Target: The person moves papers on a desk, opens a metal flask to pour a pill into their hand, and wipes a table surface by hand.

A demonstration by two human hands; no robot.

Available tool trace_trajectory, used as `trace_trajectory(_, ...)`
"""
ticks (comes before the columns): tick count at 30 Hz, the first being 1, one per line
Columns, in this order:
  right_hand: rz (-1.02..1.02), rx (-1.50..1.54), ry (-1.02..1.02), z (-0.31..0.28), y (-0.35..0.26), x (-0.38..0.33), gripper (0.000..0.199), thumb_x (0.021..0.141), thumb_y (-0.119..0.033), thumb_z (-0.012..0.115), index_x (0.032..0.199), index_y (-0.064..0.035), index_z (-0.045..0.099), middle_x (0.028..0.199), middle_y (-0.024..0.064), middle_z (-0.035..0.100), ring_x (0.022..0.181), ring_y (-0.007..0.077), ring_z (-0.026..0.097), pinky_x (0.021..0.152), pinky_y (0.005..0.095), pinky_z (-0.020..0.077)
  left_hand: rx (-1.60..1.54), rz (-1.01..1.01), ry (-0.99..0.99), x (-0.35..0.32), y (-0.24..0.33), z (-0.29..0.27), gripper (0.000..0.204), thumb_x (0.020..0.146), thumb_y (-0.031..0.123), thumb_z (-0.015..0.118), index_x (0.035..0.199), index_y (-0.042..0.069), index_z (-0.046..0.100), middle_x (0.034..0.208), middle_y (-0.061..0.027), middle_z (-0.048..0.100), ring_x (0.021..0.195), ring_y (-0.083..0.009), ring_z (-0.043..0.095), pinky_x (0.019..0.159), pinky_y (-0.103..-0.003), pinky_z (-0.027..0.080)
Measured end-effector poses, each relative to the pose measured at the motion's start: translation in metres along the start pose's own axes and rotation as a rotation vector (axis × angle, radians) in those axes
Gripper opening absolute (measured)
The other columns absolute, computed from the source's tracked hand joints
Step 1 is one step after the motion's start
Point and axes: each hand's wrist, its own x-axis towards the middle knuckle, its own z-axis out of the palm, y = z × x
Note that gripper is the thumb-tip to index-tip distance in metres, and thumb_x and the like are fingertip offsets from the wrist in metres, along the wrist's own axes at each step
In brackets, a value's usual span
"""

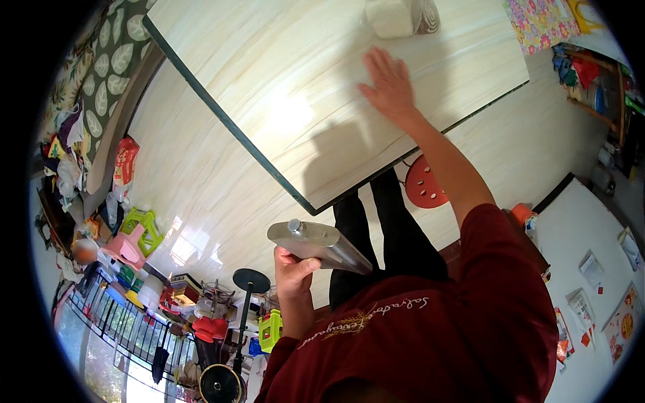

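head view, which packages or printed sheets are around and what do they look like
Red and white bag: floor at left, by the leaf-patterned cushion, upright, printed.
Floral sheet: top right corner, pink and yellow flowers.
Printed papers: white surface at right, small white sheets with red marks.
Round-picture sheet: same surface, lower right.
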Motion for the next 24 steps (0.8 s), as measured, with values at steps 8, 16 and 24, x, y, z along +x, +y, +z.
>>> trace_trajectory(8,0.355,-0.034,0.067,0.011,-0.023,-0.06,0.067,0.085,-0.04,0.052,0.136,-0.0032,0.029,0.143,0.0166,0.026,0.133,0.0311,0.023,0.105,0.0515,0.0186,0.017,0.021,-0.009,-0.008,0.005,-0.009,0.052,0.062,0.01,0.079,0.106,-0.002,0.054,0.099,-0.0104,0.062,0.093,-0.0235,0.06,0.091,-0.038,0.042)
trace_trajectory(16,0.047,0.008,0.172,0.039,-0.059,0.063,0.065,0.087,-0.042,0.05,0.134,-0.0013,0.031,0.143,0.0166,0.025,0.132,0.0299,0.024,0.105,0.0495,0.0198,0.017,0.014,0.046,-0.015,0.0,-0.017,0.056,0.06,0.013,0.081,0.107,-0.002,0.053,0.1,-0.0112,0.062,0.097,-0.0256,0.06,0.097,-0.042,0.041)
trace_trajectory(24,0.041,0.092,-0.087,0.026,-0.106,-0.056,0.066,0.079,-0.034,0.06,0.131,0.0001,0.036,0.141,0.0166,0.03,0.131,0.0292,0.027,0.104,0.0478,0.0225,-0.074,0.074,0.044,-0.02,-0.004,-0.01,0.044,0.064,0.006,0.077,0.102,-0.003,0.058,0.095,-0.0094,0.064,0.085,-0.0183,0.061,0.078,-0.031,0.048)
